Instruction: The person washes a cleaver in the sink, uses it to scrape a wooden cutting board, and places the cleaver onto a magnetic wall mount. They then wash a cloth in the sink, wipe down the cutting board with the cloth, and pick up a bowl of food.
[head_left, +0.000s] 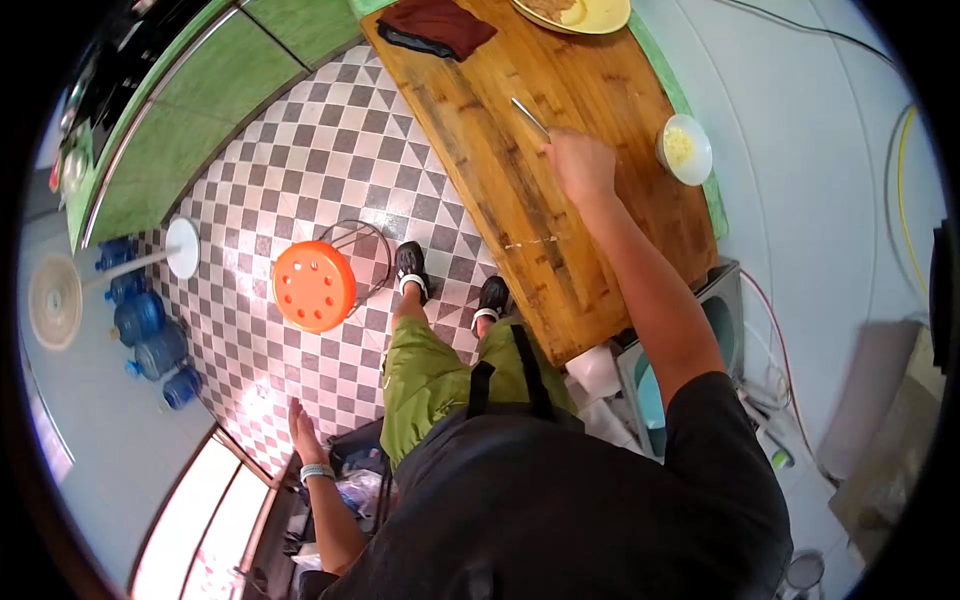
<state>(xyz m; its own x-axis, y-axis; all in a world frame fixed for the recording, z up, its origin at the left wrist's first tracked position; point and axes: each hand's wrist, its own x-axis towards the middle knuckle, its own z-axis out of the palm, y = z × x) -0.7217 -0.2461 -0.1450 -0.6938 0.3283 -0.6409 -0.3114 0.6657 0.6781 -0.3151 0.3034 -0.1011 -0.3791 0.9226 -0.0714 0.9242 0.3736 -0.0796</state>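
My right hand (pixel 580 163) is closed around the handle of a thin metal utensil (pixel 529 115), whose tip points away over the wooden board (pixel 500 160). Whether it is a knife or another tool is hard to tell. Beyond it lies a dark red cloth (pixel 440 27). To the right of the hand, a white bowl (pixel 704 150) holds yellow chopped bits. A yellow dish (pixel 600 17) with light brown food is at the top edge. Low on the left, my left hand (pixel 302 432) hangs away from the board with fingers stretched out, holding nothing.
An orange stool (pixel 314 286) stands on the checkered floor left of my feet. Blue water bottles (pixel 160 348) and a white fan (pixel 56 302) are at the far left. A sink (pixel 652 392) lies beside the board's near end, with a green counter (pixel 215 90) at upper left.
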